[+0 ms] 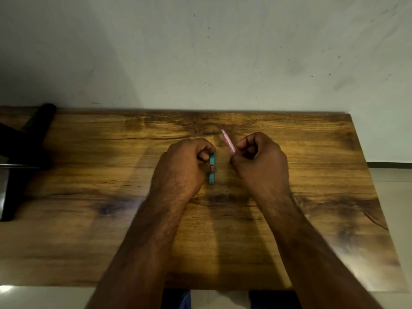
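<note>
We see a teal strip point(212, 167) and a pale pink stick point(227, 142). The counter point(89, 197) is amber-brown wood with dark streaky grain and knots. Behind it, the wall point(200, 52) is grey-white, dark-speckled.

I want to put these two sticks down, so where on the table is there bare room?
Bare wood lies right of the right hand up to the table edge, and between the left hand and the dark object at the far left. The middle is crowded: the blue stick and pink stick sit close between both hands.
</note>
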The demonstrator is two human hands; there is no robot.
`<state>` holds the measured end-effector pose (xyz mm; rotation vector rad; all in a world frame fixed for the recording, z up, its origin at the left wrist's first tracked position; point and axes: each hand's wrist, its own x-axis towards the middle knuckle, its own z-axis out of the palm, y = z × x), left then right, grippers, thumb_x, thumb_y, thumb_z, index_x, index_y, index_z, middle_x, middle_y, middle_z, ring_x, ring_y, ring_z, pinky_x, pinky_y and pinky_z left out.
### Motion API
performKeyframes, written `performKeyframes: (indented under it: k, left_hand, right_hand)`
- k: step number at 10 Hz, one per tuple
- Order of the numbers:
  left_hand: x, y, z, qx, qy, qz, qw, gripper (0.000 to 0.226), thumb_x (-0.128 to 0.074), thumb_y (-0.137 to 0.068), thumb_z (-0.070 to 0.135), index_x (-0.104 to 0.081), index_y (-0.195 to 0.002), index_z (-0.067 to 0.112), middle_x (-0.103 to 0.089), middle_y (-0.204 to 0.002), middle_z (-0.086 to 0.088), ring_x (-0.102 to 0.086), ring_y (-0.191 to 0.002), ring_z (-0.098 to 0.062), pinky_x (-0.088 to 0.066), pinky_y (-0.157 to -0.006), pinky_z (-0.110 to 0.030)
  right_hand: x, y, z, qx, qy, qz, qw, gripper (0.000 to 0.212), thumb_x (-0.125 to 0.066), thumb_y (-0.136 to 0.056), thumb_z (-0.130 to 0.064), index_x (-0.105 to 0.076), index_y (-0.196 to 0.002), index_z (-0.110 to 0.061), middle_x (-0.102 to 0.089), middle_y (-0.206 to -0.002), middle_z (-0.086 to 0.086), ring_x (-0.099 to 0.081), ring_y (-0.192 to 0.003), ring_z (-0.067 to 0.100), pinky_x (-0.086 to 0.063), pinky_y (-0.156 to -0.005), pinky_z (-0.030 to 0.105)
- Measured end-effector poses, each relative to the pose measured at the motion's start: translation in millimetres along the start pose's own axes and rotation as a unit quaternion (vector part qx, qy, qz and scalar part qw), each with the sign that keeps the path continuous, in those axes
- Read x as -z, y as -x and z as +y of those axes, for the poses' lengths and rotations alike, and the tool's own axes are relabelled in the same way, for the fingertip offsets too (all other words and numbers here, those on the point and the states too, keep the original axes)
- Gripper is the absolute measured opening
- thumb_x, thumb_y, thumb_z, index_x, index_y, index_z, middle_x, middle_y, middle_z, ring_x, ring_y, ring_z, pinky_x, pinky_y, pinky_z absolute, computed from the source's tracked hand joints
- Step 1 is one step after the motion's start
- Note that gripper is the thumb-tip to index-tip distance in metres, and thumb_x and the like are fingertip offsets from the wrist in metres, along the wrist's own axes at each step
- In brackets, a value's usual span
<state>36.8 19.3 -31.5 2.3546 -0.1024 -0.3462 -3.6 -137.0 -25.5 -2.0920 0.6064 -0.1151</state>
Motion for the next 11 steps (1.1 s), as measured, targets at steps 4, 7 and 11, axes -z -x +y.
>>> performKeyframes:
  k: [4, 7, 11]
  left_hand:
    - [-1.3, 0.6, -0.8, 0.000, -0.004, -0.001, 1.000, 0.037, -0.089, -0.077, 0.021, -0.074, -0.105, 0.041, -0.067, -0.087, 0.021, -0.064, -0.081, 0.003, -0.057, -0.075, -0.025]
    - [-1.1, 1.2, -1.2, -0.004, -0.007, -0.001, 1.000, 0.039, -0.089, -0.078, 0.019, -0.074, -0.107, 0.040, -0.066, -0.088, 0.021, -0.063, -0.081, 0.003, -0.052, -0.070, -0.020]
    - [1.4, 2.0, 2.8, -0.013, -0.012, 0.029, 0.999, 0.036, -0.088, -0.080, 0.022, -0.073, -0.109, 0.037, -0.063, -0.089, 0.023, -0.059, -0.083, 0.007, -0.046, -0.068, -0.016]
  right_hand:
    - [3.9, 1.9, -0.5, 0.016, 0.100, -0.002, 0.995, 0.020, -0.080, -0.084, -0.020, -0.065, -0.094, -0.026, -0.069, -0.089, -0.008, -0.066, -0.083, 0.014, -0.054, -0.075, 0.033]
    - [3.3, 1.5, 0.2, 0.018, 0.128, -0.008, 0.992, 0.018, -0.081, -0.086, -0.024, -0.064, -0.091, -0.027, -0.071, -0.096, -0.002, -0.067, -0.088, 0.018, -0.057, -0.079, 0.039]
    - [3.6, 2.5, 0.6, 0.055, 0.122, 0.016, 0.991, 0.017, -0.077, -0.088, -0.037, -0.063, -0.090, -0.027, -0.067, -0.090, -0.005, -0.064, -0.082, 0.016, -0.053, -0.071, 0.036]
